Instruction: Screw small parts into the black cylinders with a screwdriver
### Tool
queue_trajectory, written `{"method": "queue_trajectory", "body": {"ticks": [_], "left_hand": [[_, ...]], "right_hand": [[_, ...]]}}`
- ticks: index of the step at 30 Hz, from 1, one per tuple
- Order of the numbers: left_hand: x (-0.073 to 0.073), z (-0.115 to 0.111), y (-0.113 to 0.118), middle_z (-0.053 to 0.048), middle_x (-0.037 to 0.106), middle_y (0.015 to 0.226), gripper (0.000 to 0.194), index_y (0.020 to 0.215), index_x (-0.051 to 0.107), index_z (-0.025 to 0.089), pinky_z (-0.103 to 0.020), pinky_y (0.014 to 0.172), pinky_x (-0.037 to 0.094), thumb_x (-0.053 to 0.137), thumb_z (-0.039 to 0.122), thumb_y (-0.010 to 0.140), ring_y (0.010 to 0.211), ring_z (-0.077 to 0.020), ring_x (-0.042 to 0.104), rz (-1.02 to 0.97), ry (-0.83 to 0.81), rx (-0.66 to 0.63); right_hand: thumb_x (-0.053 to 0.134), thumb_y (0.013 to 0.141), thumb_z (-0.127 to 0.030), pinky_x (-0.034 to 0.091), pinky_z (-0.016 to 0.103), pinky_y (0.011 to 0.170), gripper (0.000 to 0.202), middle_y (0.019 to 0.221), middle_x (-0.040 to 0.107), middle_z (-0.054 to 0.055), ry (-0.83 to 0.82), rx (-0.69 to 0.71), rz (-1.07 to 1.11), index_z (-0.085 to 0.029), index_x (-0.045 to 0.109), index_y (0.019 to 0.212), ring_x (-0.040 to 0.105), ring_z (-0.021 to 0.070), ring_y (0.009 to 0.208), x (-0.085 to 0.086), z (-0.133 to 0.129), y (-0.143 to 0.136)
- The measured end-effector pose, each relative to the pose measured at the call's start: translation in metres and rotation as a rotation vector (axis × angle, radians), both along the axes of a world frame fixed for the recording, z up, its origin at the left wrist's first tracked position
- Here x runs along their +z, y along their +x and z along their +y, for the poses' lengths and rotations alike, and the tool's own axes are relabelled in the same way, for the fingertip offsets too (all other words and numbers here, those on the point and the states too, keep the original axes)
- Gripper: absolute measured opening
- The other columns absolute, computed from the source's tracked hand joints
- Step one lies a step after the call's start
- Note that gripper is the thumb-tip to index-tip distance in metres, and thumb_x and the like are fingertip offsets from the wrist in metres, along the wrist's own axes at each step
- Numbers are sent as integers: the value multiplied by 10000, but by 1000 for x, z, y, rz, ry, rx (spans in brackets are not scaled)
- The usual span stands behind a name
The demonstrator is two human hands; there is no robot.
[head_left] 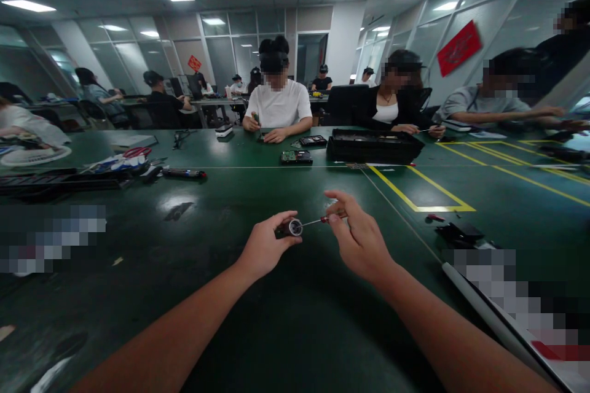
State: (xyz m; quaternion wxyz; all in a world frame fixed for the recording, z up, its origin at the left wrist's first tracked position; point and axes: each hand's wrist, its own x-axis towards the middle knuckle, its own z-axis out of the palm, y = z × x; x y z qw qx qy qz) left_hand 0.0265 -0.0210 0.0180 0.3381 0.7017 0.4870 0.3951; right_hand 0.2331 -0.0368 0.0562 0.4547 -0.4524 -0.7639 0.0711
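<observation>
Two bare hands meet above the middle of the green table (pixel 258 190). One, the left hand (pixel 266 248), is curled tight around a small round part (pixel 295 227) with a silvery ring face, held just above the tabletop. One thin screwdriver (pixel 322 220) with a red handle is pinched between the thumb and fingertips of the right hand (pixel 358 239), the other fingers loosely bent, its tip touching the round part. Three people sit across the table. One black tray (pixel 373 145) lies in front of them, two dark circuit boards (pixel 297 157) just beside it. One yellow taped outline (pixel 417 196) marks the table to the right.
</observation>
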Motion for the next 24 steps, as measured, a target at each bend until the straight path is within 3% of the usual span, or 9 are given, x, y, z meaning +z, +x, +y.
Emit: {"method": "queue_trajectory", "body": {"ticks": [5, 7, 10, 14, 19, 24], "left_hand": [[1, 0, -1, -36, 732, 1173, 391, 1175, 715, 268, -499, 1161, 330, 767, 183, 796, 1137, -253, 645, 93, 92, -1], [-1, 1, -2, -30, 728, 1193, 390, 1180, 712, 275, -518, 1206, 239, 764, 189, 802, 1162, -250, 637, 103, 118, -25], [-2, 2, -1, -25, 728, 1193, 383, 1177, 712, 277, -526, 1219, 191, 762, 193, 807, 1155, -242, 640, 117, 126, -71], [-3, 2, -2, -25, 728, 1178, 377, 1179, 706, 284, -511, 1178, 277, 752, 202, 814, 1131, -237, 639, 121, 135, -87], [-3, 1, -3, -13, 711, 1228, 376, 1211, 683, 337, -614, 1185, 175, 716, 247, 848, 1189, -271, 612, 182, 91, -89], [-4, 2, -4, -22, 723, 1201, 381, 1243, 667, 347, -631, 1174, 185, 686, 275, 870, 1145, -281, 632, 212, 84, -70]], "right_hand": [[414, 1011, -424, 397, 306, 561, 385, 607, 654, 9, -53, -128, -61, -222, 701, 853, 619, 180, 553, 3, 2, -1], [443, 999, -411, 404, 310, 563, 315, 647, 682, 10, -95, -144, -25, -225, 695, 974, 627, 185, 553, 3, 2, -2], [433, 994, -352, 434, 312, 580, 314, 712, 686, 18, -131, -97, 50, -186, 567, 1224, 642, 194, 594, 1, -1, -4], [415, 994, -321, 460, 315, 643, 262, 806, 672, 41, -104, -29, 56, -184, 515, 1194, 657, 201, 707, 0, -2, -2], [364, 1023, -401, 371, 297, 545, 291, 695, 644, 12, -162, -92, -9, -221, 587, 975, 601, 183, 574, 1, 1, 0], [387, 995, -290, 434, 307, 607, 231, 821, 669, 34, -146, -33, 72, -207, 512, 1171, 639, 193, 686, -2, -1, -2]]}}
